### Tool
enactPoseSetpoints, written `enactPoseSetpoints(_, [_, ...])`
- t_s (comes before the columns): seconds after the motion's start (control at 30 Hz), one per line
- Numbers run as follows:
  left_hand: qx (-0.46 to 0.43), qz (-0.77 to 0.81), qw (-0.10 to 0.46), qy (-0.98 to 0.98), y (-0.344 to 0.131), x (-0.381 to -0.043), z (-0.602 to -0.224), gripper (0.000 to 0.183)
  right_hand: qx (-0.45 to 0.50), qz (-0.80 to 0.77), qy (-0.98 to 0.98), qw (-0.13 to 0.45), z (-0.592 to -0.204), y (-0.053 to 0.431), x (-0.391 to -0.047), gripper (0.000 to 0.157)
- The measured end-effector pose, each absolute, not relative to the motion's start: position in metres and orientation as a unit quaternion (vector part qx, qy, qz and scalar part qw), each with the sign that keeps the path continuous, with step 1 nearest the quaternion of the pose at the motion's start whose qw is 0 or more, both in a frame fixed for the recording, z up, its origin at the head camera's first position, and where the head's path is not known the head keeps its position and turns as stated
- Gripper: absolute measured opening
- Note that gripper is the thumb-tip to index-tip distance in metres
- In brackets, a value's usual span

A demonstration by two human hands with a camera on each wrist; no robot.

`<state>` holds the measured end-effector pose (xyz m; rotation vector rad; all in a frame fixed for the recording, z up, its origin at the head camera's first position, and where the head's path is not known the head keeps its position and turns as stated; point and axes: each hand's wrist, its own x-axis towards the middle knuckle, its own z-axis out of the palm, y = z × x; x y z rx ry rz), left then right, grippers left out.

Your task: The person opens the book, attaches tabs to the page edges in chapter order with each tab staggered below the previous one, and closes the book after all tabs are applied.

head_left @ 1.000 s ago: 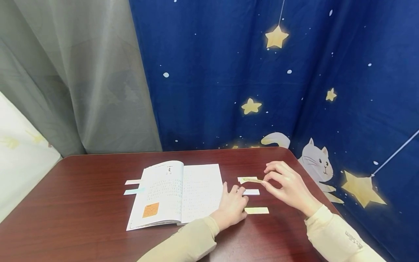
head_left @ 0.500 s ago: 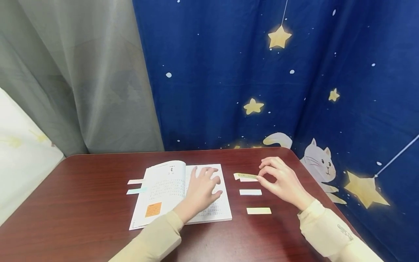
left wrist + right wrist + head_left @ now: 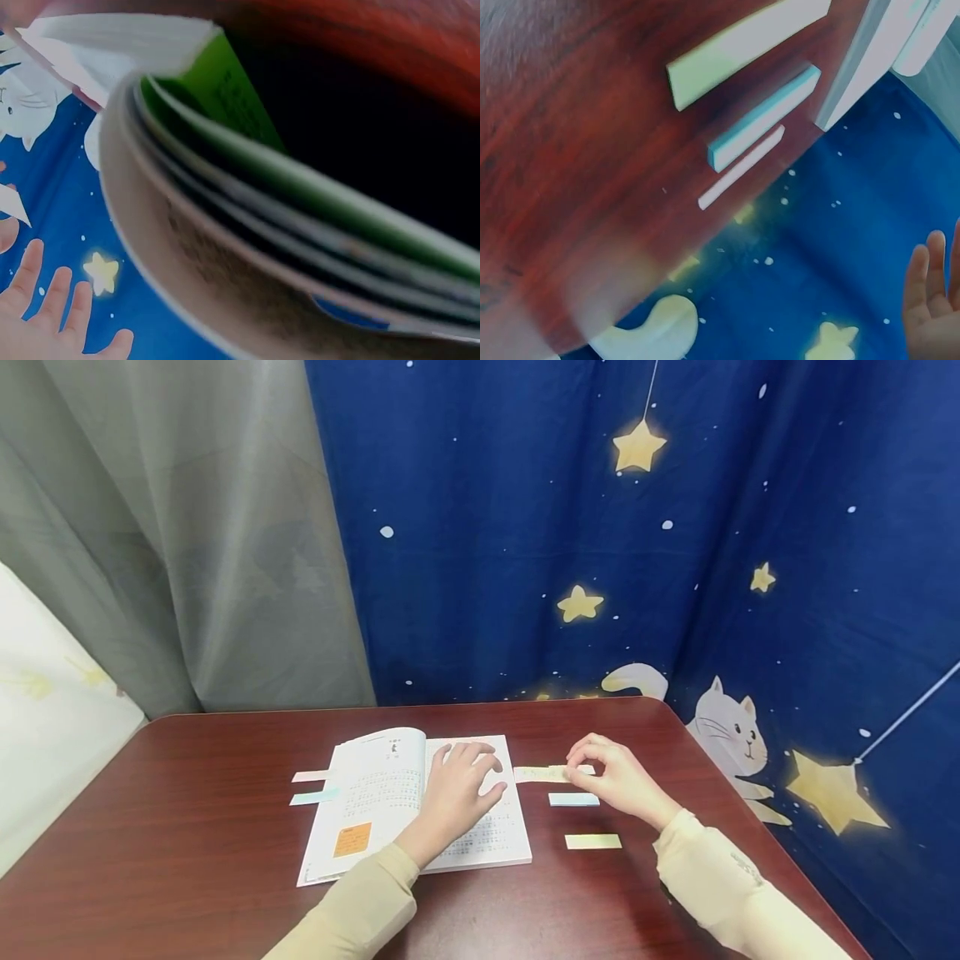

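In the head view, my left hand [image 3: 459, 787] is over the right page of an open book [image 3: 487, 843], its fingers spread and loosely bent, holding nothing. Between thumb and fingertips, my right hand [image 3: 615, 781] pinches the right end of a pale yellow sticky strip [image 3: 534, 774]. The strip's other end reaches the book's right edge. Beneath my right hand, a pale sticky pad is mostly covered. Closer to me lie a light-blue pad [image 3: 574, 799] and a yellow pad [image 3: 593, 842]. Curved book pages [image 3: 225, 262] fill much of the left wrist view.
Pink [image 3: 311, 776] and light-blue [image 3: 313, 797] strips jut from the book's left edge. An orange note [image 3: 352, 839] sits on the left page. The dark red tabletop [image 3: 187, 827] ends at curtains [image 3: 480, 568] behind and on the right.
My left hand has left the pads and moved left onto the book. My right hand has carried the yellow strip leftward to the book's right edge.
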<state>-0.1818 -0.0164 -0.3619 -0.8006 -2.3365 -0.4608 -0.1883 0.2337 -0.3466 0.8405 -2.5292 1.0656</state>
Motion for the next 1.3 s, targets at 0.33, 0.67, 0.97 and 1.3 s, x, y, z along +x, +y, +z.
enactPoseSetpoints(0.33, [-0.288,-0.16,0.273,-0.904,-0.009,-0.184,-0.375,0.016,0.267,0.388,-0.881,0.035,-0.364,0.232,-0.198,0.005])
enactPoseSetpoints(0.67, [-0.277,-0.107,0.222,-0.929,-0.004,-0.182,-0.381,0.016,0.239,0.353,-0.904,-0.017,-0.378,0.234,-0.203,0.007])
enactPoseSetpoints(0.97, [-0.301,-0.039,0.194,-0.933,0.001,-0.18,-0.387,0.017,0.24,0.336,-0.91,-0.025,-0.383,0.234,-0.204,0.008])
enactPoseSetpoints(1.3, [-0.306,-0.006,0.181,-0.935,0.014,-0.185,-0.388,0.016,0.232,0.343,-0.91,-0.027,-0.389,0.235,-0.205,0.008])
